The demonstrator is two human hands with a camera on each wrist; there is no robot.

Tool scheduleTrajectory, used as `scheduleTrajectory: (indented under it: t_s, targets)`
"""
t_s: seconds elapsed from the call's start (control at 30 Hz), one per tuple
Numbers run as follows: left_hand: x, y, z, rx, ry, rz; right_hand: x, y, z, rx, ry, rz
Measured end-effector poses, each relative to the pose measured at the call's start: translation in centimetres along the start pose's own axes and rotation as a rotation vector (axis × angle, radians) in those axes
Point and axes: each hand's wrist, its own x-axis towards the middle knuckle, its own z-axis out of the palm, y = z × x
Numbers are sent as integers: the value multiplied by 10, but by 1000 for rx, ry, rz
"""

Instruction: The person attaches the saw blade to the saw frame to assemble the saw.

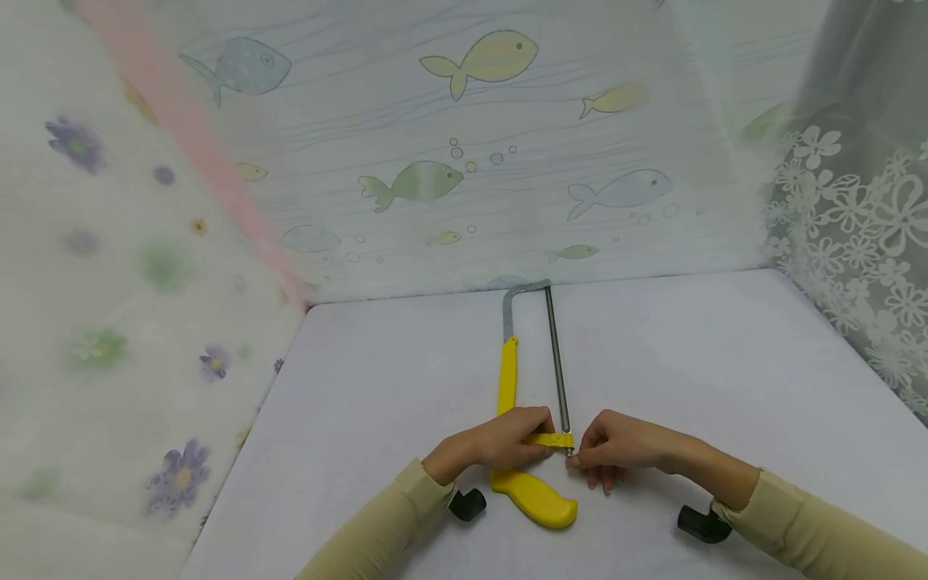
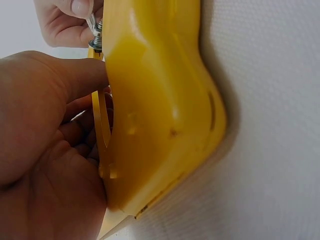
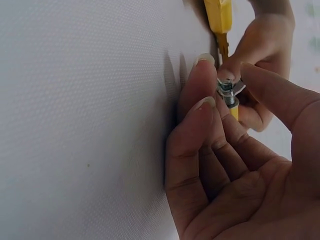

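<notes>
A hacksaw with a yellow handle (image 1: 540, 501) lies on the white table, its grey metal frame (image 1: 507, 314) pointing away from me. The dark blade (image 1: 557, 362) runs along its right side. My left hand (image 1: 503, 439) grips the yellow frame by the handle, with the thumb at the short yellow arm (image 2: 99, 117). At the end of that arm is a threaded bolt with a small metal wing nut (image 3: 227, 89). The thumb and fingertips of my right hand (image 1: 631, 441) pinch this nut; its other fingers curl beside the tabletop.
The white table (image 1: 391, 362) meets a fish-print curtain (image 1: 507, 177) at its far edge. Flower-print cloth (image 1: 109, 322) hangs on the left, and sheer lace (image 1: 855, 201) on the right. Black camera mounts (image 1: 467, 505) sit under both wrists.
</notes>
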Motion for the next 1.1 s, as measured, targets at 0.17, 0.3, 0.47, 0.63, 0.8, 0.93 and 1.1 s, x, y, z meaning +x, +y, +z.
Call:
scheduleTrajectory:
  t_s: [0.17, 0.3, 0.47, 0.63, 0.8, 0.93, 1.1]
  targets:
    - [-1, 0, 0, 21, 5, 1, -2, 3, -2, 7, -9, -24]
    - [0, 0, 0, 20, 7, 3, -2, 5, -2, 8, -9, -43]
    - [-1, 0, 1, 11, 5, 0, -1, 5, -2, 12, -8, -50]
    - [-1, 1, 0, 17, 7, 6, 0, 4, -1, 11, -9, -43]
    - [-1, 1, -1, 13, 10, 14, 1, -1, 1, -1, -7, -25]
    - [-1, 1, -1, -1, 6, 8, 3, -4, 3, -6, -1, -15]
    - [-1, 0, 0, -2, 0, 12, 4, -6, 4, -2, 5, 5]
